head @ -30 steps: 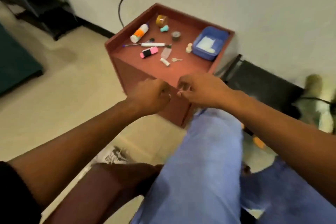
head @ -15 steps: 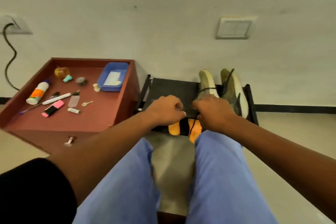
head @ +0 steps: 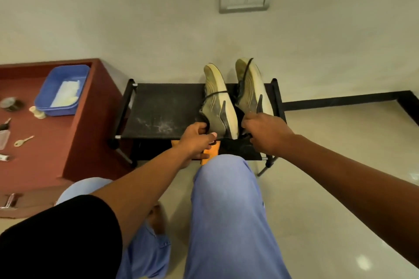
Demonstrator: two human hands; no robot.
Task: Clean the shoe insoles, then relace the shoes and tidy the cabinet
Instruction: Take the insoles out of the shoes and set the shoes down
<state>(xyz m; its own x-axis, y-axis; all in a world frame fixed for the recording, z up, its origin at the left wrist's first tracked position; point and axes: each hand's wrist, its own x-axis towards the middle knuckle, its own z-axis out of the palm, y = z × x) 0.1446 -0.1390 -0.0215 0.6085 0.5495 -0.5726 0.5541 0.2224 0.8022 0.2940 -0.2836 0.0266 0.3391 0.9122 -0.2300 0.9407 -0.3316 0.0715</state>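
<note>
- Two worn olive-and-cream shoes stand on the black shoe rack, toes leaned up against the wall: left shoe [head: 218, 106], right shoe [head: 251, 90]. A black lace [head: 215, 94] crosses the left shoe; another runs up over the right one.
- Left hand [head: 196, 137]: fingers curled, pinching the heel opening of the left shoe. Half a second ago it hovered in front of the rack; now it is on the shoe.
- Right hand [head: 265, 131]: fingers curled round the heel end of the right shoe, knuckles up. Earlier it sat beside the left hand; now the hands are apart, one per shoe.
- Shoe rack [head: 158, 106]: dusty black top shelf, against the wall.
- Orange insole [head: 212, 152] shows on the lower shelf, just below the left hand.
- View has closed in since the earlier frame; the red cabinet [head: 90, 124] is now partly cut off at left.
- On its counter top: blue tray [head: 48, 99], a key [head: 22, 141].
</note>
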